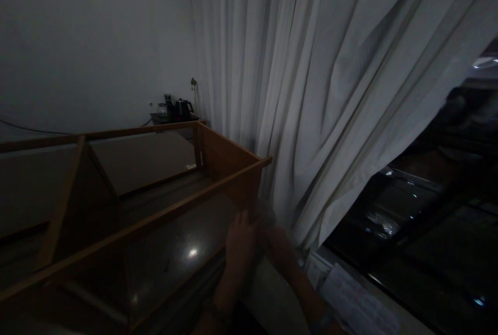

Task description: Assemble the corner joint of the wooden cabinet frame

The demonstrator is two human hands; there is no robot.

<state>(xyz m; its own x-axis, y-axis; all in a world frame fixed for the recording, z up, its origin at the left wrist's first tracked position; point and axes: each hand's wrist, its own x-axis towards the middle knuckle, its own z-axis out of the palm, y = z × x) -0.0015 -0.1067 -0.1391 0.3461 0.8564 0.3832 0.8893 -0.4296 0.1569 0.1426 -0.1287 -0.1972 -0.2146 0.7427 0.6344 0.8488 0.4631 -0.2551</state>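
Note:
Both of my hands are close together at the near right corner of a wooden furniture frame [155, 217], in dim light. My left hand [240, 239] has its fingers curled beside the dark end panel. Just right of it, my right hand [278, 247] is blurred, with its fingers bent in toward the left one. Whatever lies between the fingers is too dark and smeared to make out. The frame has an upright divider [68, 195] and a glossy lower panel [182, 241] that reflects a light.
Long pale curtains [311, 91] hang right behind the frame's corner. A dark window [436, 221] lies to the right, with white papers [354, 298] below it. At the back, a black kettle [182, 108] stands on a small dark table [157, 119] by the wall.

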